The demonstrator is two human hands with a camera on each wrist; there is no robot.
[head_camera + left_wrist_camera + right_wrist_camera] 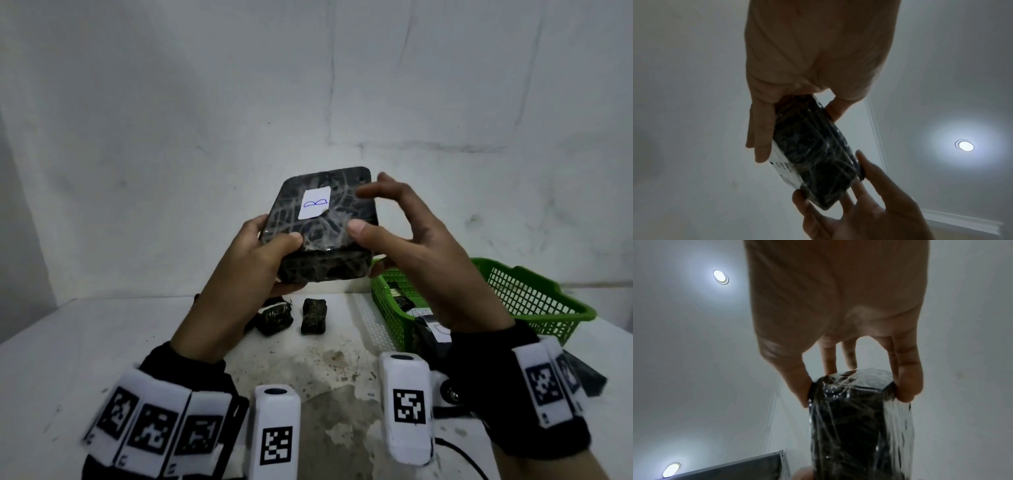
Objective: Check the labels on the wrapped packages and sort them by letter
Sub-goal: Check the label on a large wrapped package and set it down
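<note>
Label check under way. The person held a big wrapped package (320, 228) up over the table (85, 342), white label (314, 204) facing them, marked with what read as a sideways "B". Left hand (239, 267) clamped its near left corner, thumb on top. Right hand (414, 250) pinched the right edge between thumb and little finger, other fingers lifted. Two small packages (294, 315) lay below; green basket (534, 301) to the right held others. Next, probably: choose the B spot and set it down there.
</note>
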